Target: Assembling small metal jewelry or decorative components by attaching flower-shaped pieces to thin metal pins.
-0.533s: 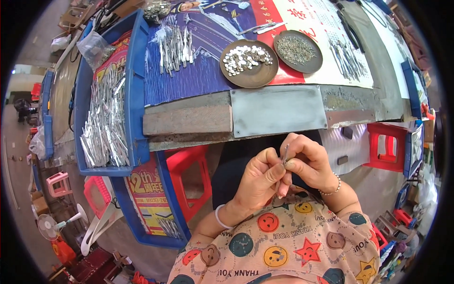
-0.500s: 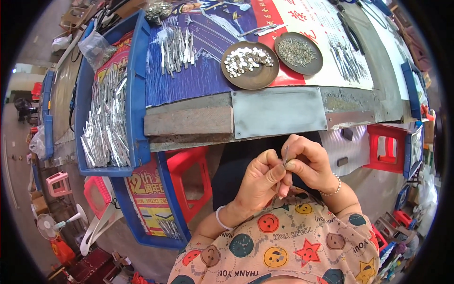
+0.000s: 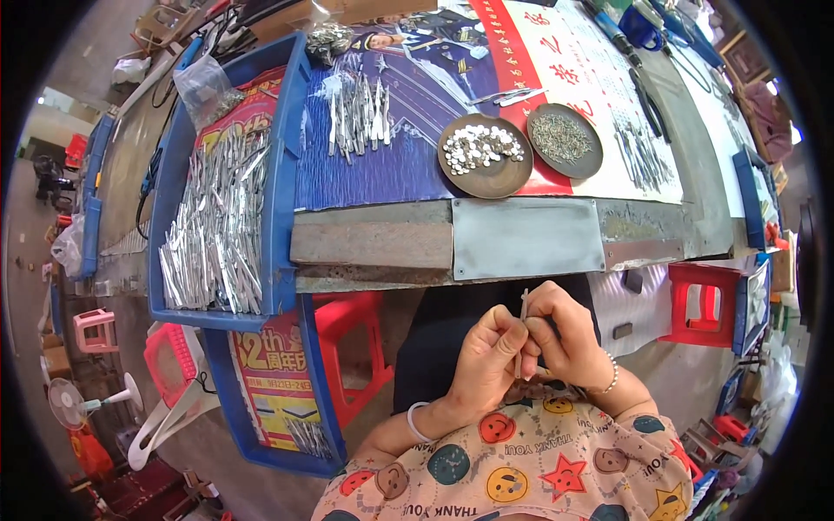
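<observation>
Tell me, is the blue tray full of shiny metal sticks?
Yes, the blue tray on the left holds a big heap of shiny metal sticks.

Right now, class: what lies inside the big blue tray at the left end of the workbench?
The blue tray holds a heap of slim silver metal strips, piled lengthwise. They cover most of its floor, so anything beneath them is hidden.

left hand point(image 3: 488, 363), right hand point(image 3: 563, 337), fingers pinched together

Red-yellow poster point(image 3: 276, 382) hangs below blue tray point(image 3: 280, 174).
</observation>
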{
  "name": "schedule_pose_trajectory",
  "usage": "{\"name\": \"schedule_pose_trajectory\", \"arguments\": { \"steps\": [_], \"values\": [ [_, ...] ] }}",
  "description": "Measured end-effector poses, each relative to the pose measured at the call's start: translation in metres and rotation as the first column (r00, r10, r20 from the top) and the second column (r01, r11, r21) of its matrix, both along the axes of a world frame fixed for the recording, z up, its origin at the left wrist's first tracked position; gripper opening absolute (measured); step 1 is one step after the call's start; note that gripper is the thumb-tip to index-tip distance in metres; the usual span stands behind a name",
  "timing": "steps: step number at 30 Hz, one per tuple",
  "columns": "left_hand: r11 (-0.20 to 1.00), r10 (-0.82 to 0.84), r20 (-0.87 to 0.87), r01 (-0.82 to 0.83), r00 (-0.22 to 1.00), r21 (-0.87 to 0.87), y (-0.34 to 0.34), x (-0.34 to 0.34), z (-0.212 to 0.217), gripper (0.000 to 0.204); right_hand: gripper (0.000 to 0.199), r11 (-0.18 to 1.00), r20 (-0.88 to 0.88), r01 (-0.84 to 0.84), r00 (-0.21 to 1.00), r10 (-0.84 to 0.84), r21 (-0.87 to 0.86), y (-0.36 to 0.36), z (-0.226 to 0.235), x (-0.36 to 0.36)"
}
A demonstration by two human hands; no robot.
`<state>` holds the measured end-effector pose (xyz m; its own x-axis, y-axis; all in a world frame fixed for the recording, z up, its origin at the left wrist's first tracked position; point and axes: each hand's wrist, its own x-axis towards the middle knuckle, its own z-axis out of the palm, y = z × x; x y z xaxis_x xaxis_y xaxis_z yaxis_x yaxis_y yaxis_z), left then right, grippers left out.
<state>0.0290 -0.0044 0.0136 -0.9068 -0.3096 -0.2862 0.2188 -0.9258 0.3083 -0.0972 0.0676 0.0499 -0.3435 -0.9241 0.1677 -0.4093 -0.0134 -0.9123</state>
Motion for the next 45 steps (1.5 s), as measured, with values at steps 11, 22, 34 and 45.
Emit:
{"name": "schedule_pose_trajectory", "arguments": {
  "steps": [11,22,34,45],
  "values": [
    [1.0,-0.008,0.047,0.008,0.999,0.006,-0.005,0.006,-0.002,0.018,0.027,0.98,-0.526,-0.098,0.851,-0.007,-0.171,-0.005,-0.012,-0.004],
    [0.994,-0.106,0.04,0.105,0.994,0.025,0.0,0.003,-0.002,0.015,0.028,0.955,-0.542,-0.193,0.839,0.041,-0.226,0.004,-0.01,-0.019],
    [0.989,-0.145,-0.094,0.141,0.985,-0.048,0.013,0.002,0.003,0.014,0.018,0.969,0.026,-0.213,0.976,0.218,-0.128,0.019,-0.01,-0.028],
    [0.968,-0.171,0.065,0.18,0.983,-0.175,0.006,0.003,0.005,0.017,0.014,0.939,0.284,-0.339,0.897,0.339,-0.049,0.014,0.003,-0.05]
  ]
}}
